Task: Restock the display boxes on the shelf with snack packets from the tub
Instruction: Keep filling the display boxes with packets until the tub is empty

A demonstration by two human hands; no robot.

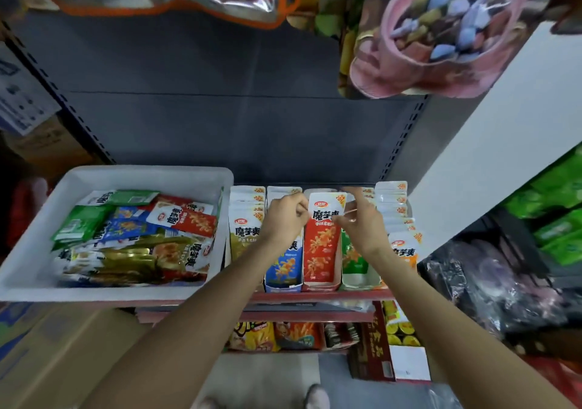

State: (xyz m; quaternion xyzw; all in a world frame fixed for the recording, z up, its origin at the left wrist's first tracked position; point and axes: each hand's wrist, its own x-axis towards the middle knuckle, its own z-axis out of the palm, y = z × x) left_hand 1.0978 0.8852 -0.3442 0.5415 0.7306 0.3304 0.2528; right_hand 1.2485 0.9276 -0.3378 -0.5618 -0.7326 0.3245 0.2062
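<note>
Two bare arms reach in from the bottom. The left hand (285, 216) and right hand (362, 219) each pinch a side of one red snack packet (324, 235), fingers closed on its upper edges, and it's standing upright in the red display box (321, 284), middle of the row on the shelf (315, 297). Just left of the boxes sits the white tub (37, 245), loaded with mixed packets. Behind is the grey back panel (204, 93).

Tub (37, 245): sat on the shelf (315, 297), left of the display boxes (321, 284).
Packets (132, 238): lay piled in the tub.
Boxes: stood side by side, packets upright inside.
Lower shelf (283, 316): below, holding more snacks.
</note>
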